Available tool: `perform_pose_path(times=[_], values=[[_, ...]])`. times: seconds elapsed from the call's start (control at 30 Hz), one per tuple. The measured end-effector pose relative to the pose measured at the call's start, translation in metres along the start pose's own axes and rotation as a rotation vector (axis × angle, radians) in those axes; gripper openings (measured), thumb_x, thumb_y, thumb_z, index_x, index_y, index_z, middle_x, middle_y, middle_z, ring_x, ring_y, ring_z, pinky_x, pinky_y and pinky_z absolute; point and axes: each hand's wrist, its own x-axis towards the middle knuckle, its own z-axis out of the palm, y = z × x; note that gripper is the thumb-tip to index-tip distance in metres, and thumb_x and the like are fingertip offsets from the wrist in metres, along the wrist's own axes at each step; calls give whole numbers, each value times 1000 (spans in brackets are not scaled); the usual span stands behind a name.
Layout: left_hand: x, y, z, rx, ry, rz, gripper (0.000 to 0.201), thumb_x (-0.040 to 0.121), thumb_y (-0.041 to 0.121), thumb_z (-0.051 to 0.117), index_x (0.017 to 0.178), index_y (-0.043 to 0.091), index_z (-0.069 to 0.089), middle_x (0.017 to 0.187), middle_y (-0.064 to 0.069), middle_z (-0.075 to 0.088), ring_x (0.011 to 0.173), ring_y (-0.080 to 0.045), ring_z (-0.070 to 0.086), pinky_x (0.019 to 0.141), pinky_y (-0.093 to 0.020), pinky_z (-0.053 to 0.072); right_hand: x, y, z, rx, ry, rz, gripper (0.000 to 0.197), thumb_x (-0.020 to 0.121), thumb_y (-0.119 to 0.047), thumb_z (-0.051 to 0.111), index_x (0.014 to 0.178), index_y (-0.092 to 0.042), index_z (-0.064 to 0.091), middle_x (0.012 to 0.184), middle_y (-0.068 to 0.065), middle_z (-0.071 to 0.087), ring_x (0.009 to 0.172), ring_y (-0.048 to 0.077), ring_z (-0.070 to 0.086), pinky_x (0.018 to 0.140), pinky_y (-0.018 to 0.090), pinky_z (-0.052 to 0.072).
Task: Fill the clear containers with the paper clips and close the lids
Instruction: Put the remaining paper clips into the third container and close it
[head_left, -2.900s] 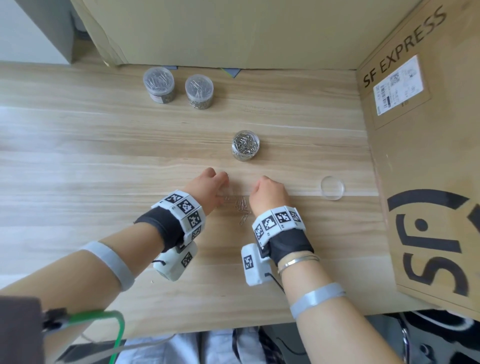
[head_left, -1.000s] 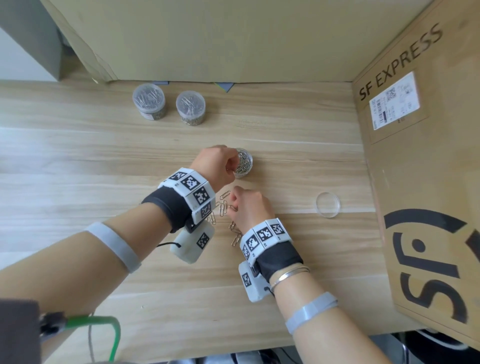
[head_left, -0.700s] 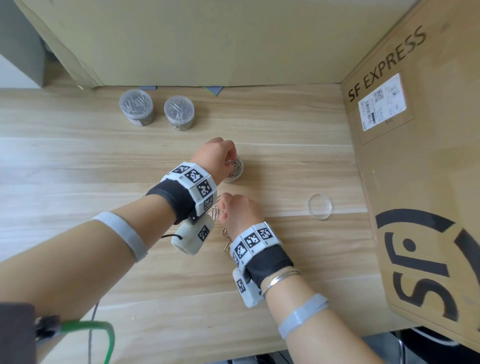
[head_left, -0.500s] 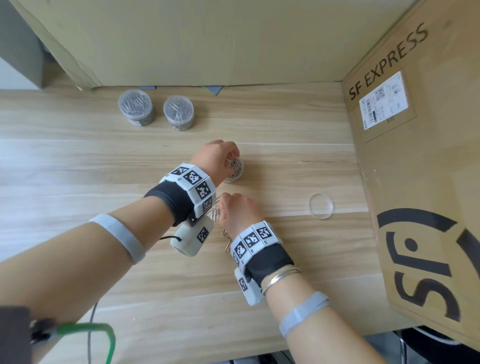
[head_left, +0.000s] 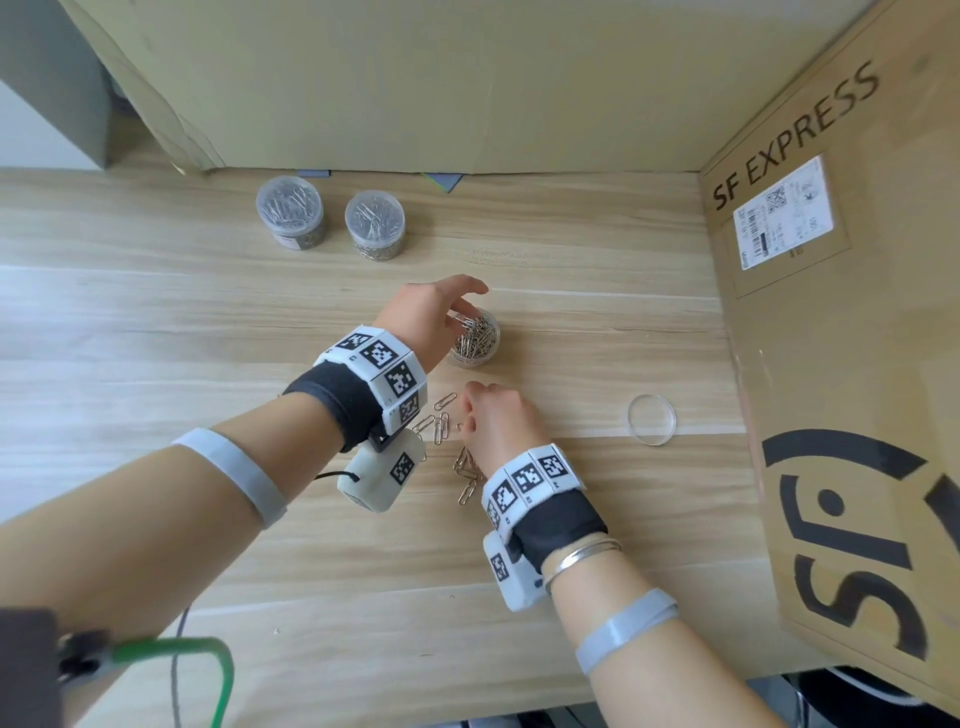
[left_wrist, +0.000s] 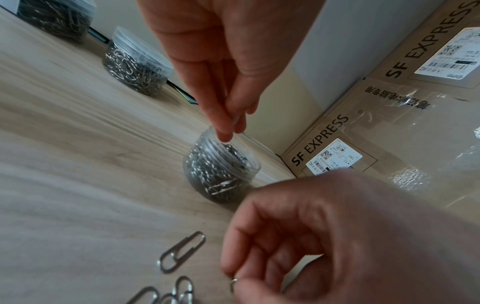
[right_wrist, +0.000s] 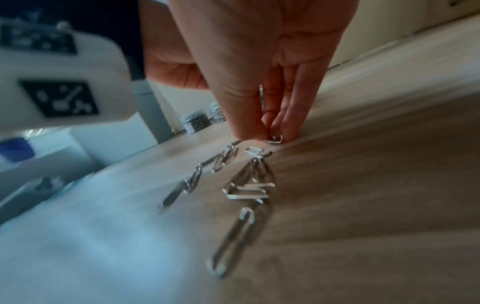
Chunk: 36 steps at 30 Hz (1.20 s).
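Open clear container (head_left: 474, 344) sitting mid-tabletop (head_left: 156, 322), heaped nearly to the rim with silver paper clips, no lid on it. Left hand (head_left: 428, 317) hanging right over the mouth, fingers (left_wrist: 228, 115) pointing down with tips bunched together just at the rim; looks like nothing much left between them, though honestly can't tell for sure from the wrist view. Just in front of the container, a scatter of loose paper clips (head_left: 447, 426) lying flat on the wood, some overlapping, a few more strung out toward the near edge. Right hand (head_left: 501, 423) down among them, thumb and fingertips (right_wrist: 246, 127) pinching one paper clip (right_wrist: 276, 138) against the tabletop, so clamped on that single clip. Both hands close together, left one a bit farther back and higher. Off to the right, well apart from the container, a round clear lid (head_left: 652, 419) lying flat on the wood. Way at the back left, two more containers (head_left: 332, 221) side by side, already full and capped. Big cardboard box (head_left: 841, 364) with "SF EXPRESS" printing and a shipping label standing along the right edge, and a plain cardboard panel (head_left: 415, 78) walling off the back. Marker-covered bands and small white camera units on both wrists.
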Motion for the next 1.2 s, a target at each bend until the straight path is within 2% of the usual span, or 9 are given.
perform_pose_path(times=[0.13,0.23,0.4,0.63,0.8,0.87,0.97,1.07,1.2], values=[[-5,-6,-2,49,108,47,34,82,-3,50,111,14,56,96,-5,64,73,-16,50,76,-33,48,-3,12,-5,211,62,141,17,85,-5,55,93,-17,64,90,-2,70,79,15,63,71,22,50],[-10,-16,-3,80,132,19,30,82,-3,48,107,12,55,92,-5,58,71,-18,49,72,-33,46,-3,20,-16,309,239,169,12,83,-10,58,88,-18,66,82,-3,70,74,14,64,70,25,54],[-16,-32,-2,164,35,-41,23,82,2,50,101,14,54,91,-2,54,72,-17,48,68,-28,39,19,18,-42,438,435,126,6,83,-11,63,85,-16,66,80,-4,69,67,7,59,66,21,49],[-31,-41,-1,258,-132,-86,26,82,2,48,102,14,60,101,-3,58,78,-14,46,73,-23,36,35,13,-43,524,457,141,7,83,-11,63,88,-14,67,85,0,71,73,13,64,76,30,54],[-46,-45,5,266,-249,-102,36,82,5,53,115,19,57,112,-6,51,99,-25,54,78,-26,40,7,22,-24,354,239,147,13,80,-18,70,93,-19,67,91,-3,70,80,12,64,81,32,54],[-51,-47,9,234,-261,-69,41,80,8,60,119,19,56,115,-8,50,102,-30,55,86,-31,45,-5,24,-14,288,66,134,36,71,-26,78,103,-21,64,102,-3,67,88,13,62,87,29,50],[-54,-50,13,301,-365,-56,68,69,11,74,129,23,45,123,-6,42,108,-28,51,95,-33,44,-18,22,-3,208,-128,75,73,57,-29,86,122,-25,52,123,-2,49,109,14,52,95,26,42],[-57,-48,17,384,-393,-31,91,62,16,81,137,28,31,127,-6,37,116,-26,43,100,-36,41,-23,18,6,115,-175,43,92,53,-29,88,131,-32,40,131,-3,35,117,18,44,97,34,43],[-61,-47,24,468,-371,-8,97,60,25,82,139,28,25,129,-4,35,115,-27,37,100,-38,40,-22,16,13,42,-119,19,88,56,-27,87,130,-29,40,129,-1,37,116,21,43,96,36,43]])
